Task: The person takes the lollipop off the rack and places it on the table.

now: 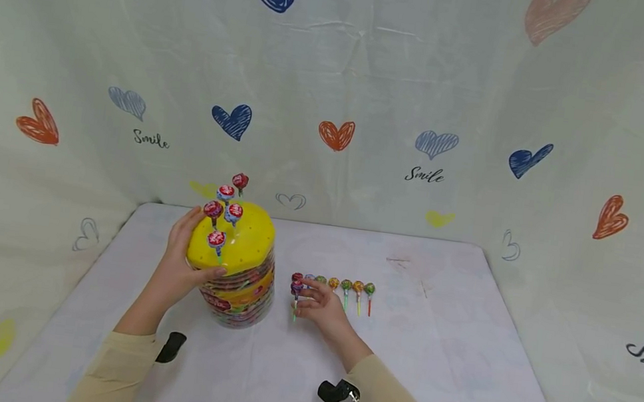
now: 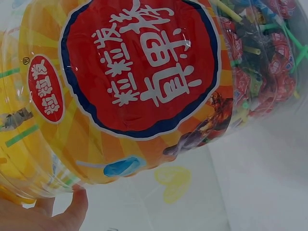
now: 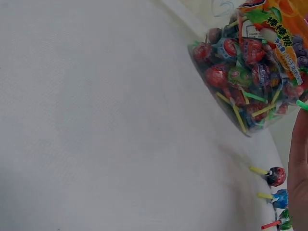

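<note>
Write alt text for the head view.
A person's left hand grips a jar whose yellow lid has five lollipops standing up from it, while the right hand holds another lollipop near a row of lollipops on a white table. Behind hangs a pale backdrop printed with hearts and "Smile".

Recorded glossy plastic and matt cloth.
Saw clear, shiny plastic in jar [image 1: 236, 296], smooth glossy plastic in lid [image 1: 247, 239], shiny film-like lollipop wrappers [image 1: 216, 239], matt tabletop [image 1: 436, 349], creased backdrop [image 1: 390, 89] with slight sheen, matt cloth sleeves [image 1: 117, 364].
</note>
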Motion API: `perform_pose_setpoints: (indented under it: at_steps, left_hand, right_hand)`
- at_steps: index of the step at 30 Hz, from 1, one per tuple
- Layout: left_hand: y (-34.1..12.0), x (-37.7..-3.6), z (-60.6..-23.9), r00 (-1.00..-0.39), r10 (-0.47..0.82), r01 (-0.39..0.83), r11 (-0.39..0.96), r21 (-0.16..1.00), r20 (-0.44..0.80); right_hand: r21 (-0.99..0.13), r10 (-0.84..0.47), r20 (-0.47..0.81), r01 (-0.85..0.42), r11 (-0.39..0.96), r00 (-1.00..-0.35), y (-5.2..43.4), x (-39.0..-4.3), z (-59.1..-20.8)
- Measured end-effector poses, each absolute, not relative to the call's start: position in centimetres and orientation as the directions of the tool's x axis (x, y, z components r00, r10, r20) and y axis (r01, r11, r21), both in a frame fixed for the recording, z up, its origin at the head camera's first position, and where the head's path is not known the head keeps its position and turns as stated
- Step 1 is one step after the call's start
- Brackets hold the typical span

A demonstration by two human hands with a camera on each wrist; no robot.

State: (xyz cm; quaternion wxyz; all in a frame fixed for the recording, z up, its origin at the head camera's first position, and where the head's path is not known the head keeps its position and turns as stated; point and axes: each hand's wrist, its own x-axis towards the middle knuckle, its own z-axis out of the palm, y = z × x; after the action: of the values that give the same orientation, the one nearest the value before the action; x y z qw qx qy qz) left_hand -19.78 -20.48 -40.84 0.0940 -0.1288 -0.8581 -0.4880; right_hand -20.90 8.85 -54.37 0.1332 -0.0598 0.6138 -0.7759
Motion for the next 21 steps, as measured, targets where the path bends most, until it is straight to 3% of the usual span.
perform_pose_setpoints:
  at_steps: [21]
  left_hand:
    - [-20.5,-19.7,-40.8,-0.949,0.132,0.313,0.489,0.814,0.286]
  right_hand:
    - [-0.975,-0.232,-0.163,0.193,-0.113,-0.959,8.7,-19.4,-57.4]
